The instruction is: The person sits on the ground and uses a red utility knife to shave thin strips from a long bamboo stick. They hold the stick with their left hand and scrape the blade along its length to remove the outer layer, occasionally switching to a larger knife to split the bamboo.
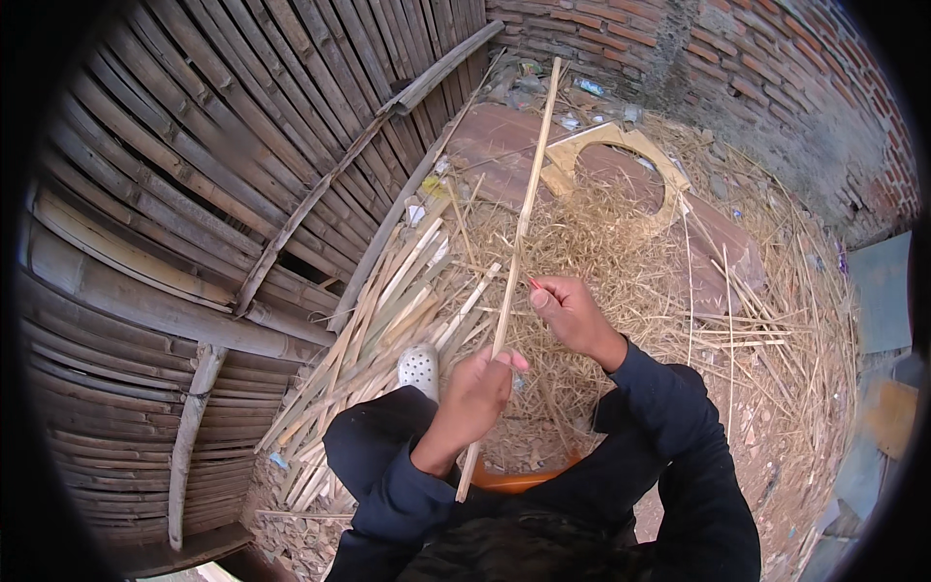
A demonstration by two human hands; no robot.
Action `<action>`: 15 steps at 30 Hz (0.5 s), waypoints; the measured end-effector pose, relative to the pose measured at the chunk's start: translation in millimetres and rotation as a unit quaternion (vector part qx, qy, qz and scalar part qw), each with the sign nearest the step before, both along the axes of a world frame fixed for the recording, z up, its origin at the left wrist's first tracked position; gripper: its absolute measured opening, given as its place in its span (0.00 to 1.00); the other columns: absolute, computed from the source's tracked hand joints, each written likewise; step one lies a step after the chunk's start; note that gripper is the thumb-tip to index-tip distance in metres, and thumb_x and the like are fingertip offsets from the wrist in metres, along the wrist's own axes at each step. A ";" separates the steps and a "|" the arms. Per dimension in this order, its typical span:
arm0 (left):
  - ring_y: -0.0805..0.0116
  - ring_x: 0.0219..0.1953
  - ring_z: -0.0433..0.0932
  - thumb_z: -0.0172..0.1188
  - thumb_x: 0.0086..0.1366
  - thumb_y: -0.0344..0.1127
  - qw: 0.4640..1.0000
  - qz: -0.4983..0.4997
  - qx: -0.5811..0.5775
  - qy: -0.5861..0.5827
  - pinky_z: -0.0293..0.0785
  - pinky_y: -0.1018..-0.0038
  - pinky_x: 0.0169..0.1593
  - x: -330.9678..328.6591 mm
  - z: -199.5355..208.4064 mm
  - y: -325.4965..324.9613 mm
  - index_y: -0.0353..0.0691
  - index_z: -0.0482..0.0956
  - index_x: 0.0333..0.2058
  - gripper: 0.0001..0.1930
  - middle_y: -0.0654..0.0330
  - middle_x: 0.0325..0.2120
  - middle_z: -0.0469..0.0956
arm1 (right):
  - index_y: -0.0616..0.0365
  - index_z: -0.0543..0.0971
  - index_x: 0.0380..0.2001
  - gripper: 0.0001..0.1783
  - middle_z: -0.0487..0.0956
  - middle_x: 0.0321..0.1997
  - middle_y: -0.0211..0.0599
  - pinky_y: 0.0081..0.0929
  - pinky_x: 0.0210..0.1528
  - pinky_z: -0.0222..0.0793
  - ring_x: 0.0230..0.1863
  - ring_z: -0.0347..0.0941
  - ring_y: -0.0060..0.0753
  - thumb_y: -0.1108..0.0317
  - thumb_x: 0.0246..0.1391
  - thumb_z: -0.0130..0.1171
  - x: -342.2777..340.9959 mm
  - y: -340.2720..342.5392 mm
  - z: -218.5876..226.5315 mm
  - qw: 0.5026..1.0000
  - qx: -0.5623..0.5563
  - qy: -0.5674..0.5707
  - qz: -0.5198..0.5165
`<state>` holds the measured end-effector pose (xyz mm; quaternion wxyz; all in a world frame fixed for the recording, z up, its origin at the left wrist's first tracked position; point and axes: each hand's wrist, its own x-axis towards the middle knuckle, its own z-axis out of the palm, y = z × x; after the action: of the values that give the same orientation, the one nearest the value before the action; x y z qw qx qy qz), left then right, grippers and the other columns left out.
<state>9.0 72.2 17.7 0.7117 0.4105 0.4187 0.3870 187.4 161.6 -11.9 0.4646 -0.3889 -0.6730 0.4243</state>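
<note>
A long, pale bamboo strip slants from between my knees up toward the far wall. My left hand is closed around it near its lower end, and a short length sticks out below the fist. Just right of the strip, my right hand is closed too. A small red tip shows at its fingers; the rest of that thing is hidden in the grip, so its kind cannot be told. Curled shavings lie heaped on the ground beyond my hands.
Split bamboo strips are piled at left, beside a white clog. A yellowish board with a round cut-out lies on a brown sheet. A bamboo wall stands left, a brick wall behind. Something orange shows beneath me.
</note>
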 end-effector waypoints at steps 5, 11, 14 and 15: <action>0.86 0.15 0.53 0.44 0.72 0.43 0.998 -0.055 -0.026 -0.030 0.50 0.84 0.19 2.6 -5.8 -1.3 0.37 0.73 0.42 0.15 0.75 0.13 0.56 | 0.53 0.70 0.20 0.19 0.60 0.13 0.17 0.21 0.15 0.48 0.12 0.52 0.14 0.54 0.57 0.61 -3.9 -6.3 12.9 0.981 -0.160 0.112 -0.014; 0.86 0.14 0.53 0.44 0.73 0.45 0.997 -0.073 -0.007 0.032 0.49 0.84 0.18 11.3 -0.5 -7.3 0.40 0.73 0.44 0.16 0.75 0.13 0.56 | 0.52 0.69 0.26 0.14 0.60 0.14 0.16 0.15 0.14 0.45 0.12 0.51 0.10 0.59 0.57 0.61 20.9 17.1 19.3 0.935 -0.241 0.249 -0.071; 0.86 0.15 0.53 0.45 0.73 0.44 0.997 -0.071 0.009 0.023 0.50 0.85 0.19 10.9 -3.5 -7.2 0.39 0.73 0.44 0.15 0.75 0.14 0.57 | 0.51 0.69 0.20 0.17 0.62 0.13 0.17 0.18 0.14 0.50 0.12 0.55 0.12 0.57 0.57 0.61 27.5 20.1 21.5 0.946 -0.215 0.228 -0.087; 0.86 0.15 0.53 0.44 0.73 0.43 0.997 -0.061 0.031 0.044 0.49 0.84 0.19 10.4 -4.6 -7.1 0.37 0.73 0.44 0.15 0.75 0.14 0.57 | 0.53 0.70 0.20 0.18 0.63 0.13 0.19 0.20 0.15 0.52 0.12 0.57 0.14 0.55 0.57 0.60 28.4 20.4 19.9 0.961 -0.187 0.183 -0.092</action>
<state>19.4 65.2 13.1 0.7021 0.4736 0.4116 0.3367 215.8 181.9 8.0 0.5362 -0.4450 -0.4461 0.5617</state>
